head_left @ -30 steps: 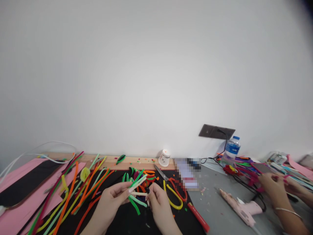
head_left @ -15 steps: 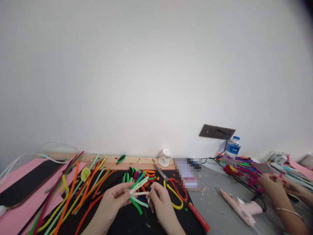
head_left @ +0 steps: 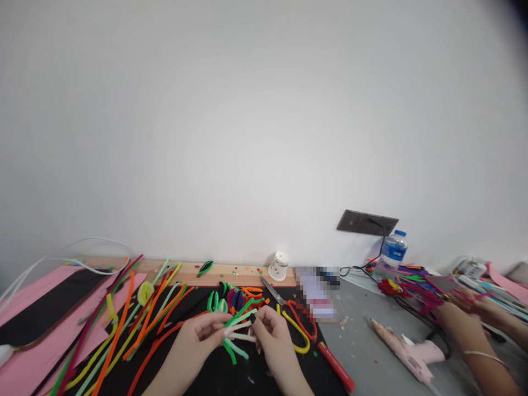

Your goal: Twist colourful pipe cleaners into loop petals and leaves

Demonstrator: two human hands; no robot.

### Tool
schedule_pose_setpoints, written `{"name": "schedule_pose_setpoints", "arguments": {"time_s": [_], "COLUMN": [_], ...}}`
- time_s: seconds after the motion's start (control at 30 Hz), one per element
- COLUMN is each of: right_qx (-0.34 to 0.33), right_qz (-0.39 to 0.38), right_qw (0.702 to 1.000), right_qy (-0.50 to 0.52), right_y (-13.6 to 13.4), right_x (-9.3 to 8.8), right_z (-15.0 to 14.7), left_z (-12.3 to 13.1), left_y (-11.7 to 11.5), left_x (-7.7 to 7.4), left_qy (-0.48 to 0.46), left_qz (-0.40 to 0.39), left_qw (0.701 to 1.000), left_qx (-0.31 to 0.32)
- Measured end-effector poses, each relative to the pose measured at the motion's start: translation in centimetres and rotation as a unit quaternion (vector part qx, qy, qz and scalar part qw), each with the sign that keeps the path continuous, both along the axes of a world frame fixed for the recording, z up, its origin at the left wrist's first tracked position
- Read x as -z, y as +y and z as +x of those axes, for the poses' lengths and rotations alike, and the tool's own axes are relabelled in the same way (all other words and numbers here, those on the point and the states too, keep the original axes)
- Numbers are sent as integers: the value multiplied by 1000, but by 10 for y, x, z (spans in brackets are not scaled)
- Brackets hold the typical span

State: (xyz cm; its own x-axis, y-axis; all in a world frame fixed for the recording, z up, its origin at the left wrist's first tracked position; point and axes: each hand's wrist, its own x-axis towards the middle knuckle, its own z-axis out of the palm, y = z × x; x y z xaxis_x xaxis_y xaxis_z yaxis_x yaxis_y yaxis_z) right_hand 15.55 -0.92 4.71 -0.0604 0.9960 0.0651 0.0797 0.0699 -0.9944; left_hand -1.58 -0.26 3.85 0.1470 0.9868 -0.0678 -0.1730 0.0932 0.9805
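My left hand (head_left: 206,333) is closed in a pinch around a small bunch of pipe cleaners (head_left: 236,347), green, pale green and cream, whose ends stick out on both sides of the fingers. My right hand (head_left: 269,331) pinches the tip of a cream strand from the same bunch, with a small black piece at the fingertips. Just behind the hands lie bent green, purple and orange pipe cleaner loops (head_left: 236,300). Scissors (head_left: 274,291) with red and yellow handles rest to the right of them.
Loose pipe cleaners (head_left: 119,324) spread over the left side, beside a dark phone (head_left: 45,308) on pink paper. A paper cup (head_left: 278,266) stands by the wall. Rightward are a red tool handle (head_left: 336,366), a pink glue gun (head_left: 408,352), a water bottle (head_left: 392,256) and another person's hands (head_left: 464,319).
The bunch and both my hands have shifted slightly, and the cream strands now spread further apart. At the right, the other person's hands have moved a little.
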Motion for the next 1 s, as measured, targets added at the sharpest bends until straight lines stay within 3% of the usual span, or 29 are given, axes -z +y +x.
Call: {"name": "schedule_pose_setpoints", "arguments": {"time_s": [0.3,0.43,0.63,0.87,1.0], "right_qx": [29,28,25,3,-18], "right_qz": [49,59,61,-6,-4], "right_qw": [994,993,994,1000,1000], "right_qy": [-93,-103,-89,-23,10], "right_y": [-5,-5,-6,-5,-5], "right_x": [6,3,1,6,8], "right_z": [-1,-2,-4,-4,-5], "left_z": [-3,-4,-3,-3,-5], "left_y": [4,3,0,3,3], "left_x": [6,2,-9,3,4], "left_qy": [-16,-31,-39,-34,-40], "left_qz": [-24,-37,-46,-46,-37], "left_qw": [1000,999,998,998,997], "left_qx": [-12,-23,-35,-25,-48]}}
